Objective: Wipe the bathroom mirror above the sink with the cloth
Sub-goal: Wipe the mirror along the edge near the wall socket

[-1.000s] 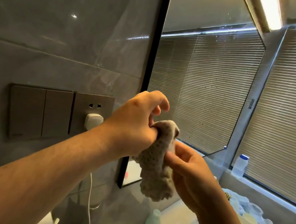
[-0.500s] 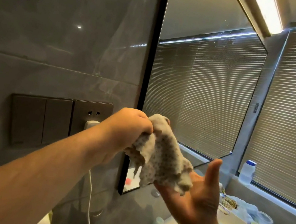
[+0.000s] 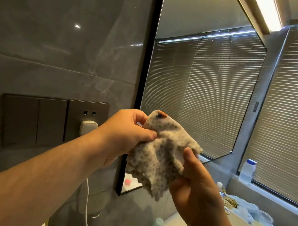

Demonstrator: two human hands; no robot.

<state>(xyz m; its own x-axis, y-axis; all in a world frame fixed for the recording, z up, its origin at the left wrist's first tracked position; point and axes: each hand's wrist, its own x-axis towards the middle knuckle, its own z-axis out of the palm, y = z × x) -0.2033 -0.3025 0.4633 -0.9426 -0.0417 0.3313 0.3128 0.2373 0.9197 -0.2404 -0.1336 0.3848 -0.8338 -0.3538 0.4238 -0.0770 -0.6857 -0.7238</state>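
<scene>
Cloth [image 3: 159,153] held crumpled before mirror [image 3: 203,82]: left hand [image 3: 125,134] pinches its top, right hand [image 3: 195,187] grips its side.

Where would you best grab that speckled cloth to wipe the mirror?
Probably bunch the cloth at its crumpled middle, coming from the near side, palm toward the mirror. It hangs limp between left hand and right hand, so edge pinches leave it floppy.

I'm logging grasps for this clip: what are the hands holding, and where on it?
Both hold the cloth: the left hand pinches its upper left edge, the right hand grips its right side.
</scene>
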